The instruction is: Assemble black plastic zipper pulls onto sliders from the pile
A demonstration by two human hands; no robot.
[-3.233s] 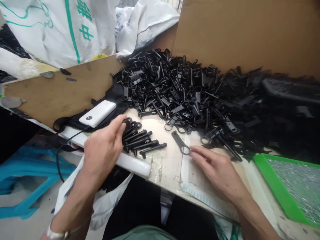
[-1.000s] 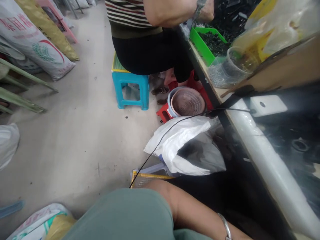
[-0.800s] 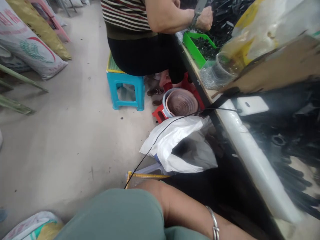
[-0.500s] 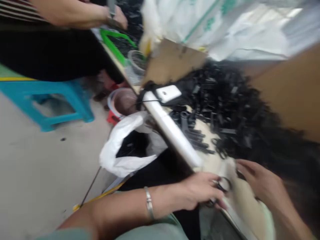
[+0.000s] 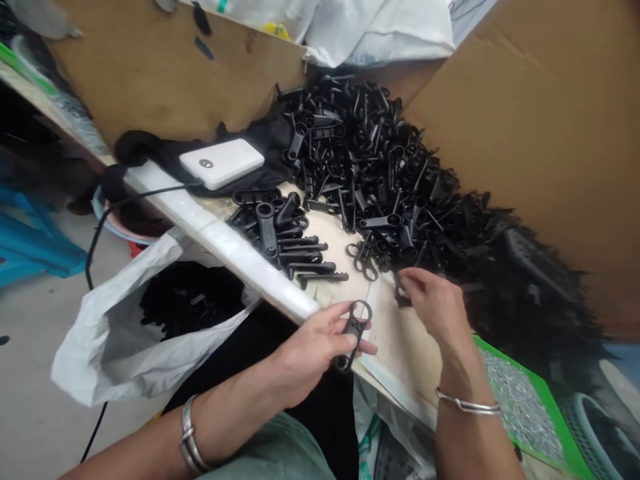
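Since the first frame, the person's left hand (image 5: 310,343) has left the row of slim black plastic parts (image 5: 311,257) and now sits at the front edge of the pale, flat tabletop (image 5: 383,327); the row lies in place, with other black parts beside it. The left fingers and thumb grasp a black plastic link with a ring at its upper end (image 5: 355,327), tilted over the table's edge. Against the first frame, the right hand (image 5: 436,300) is nearer the large heap of black plastic parts (image 5: 370,167); its fingertips come together at a dark piece, but I cannot tell whether they grip it. The step in hand looks like handling parts singly, one per side. The next move seems to call for keeping the ringed link steady and securing a clear pinch on the dark piece.
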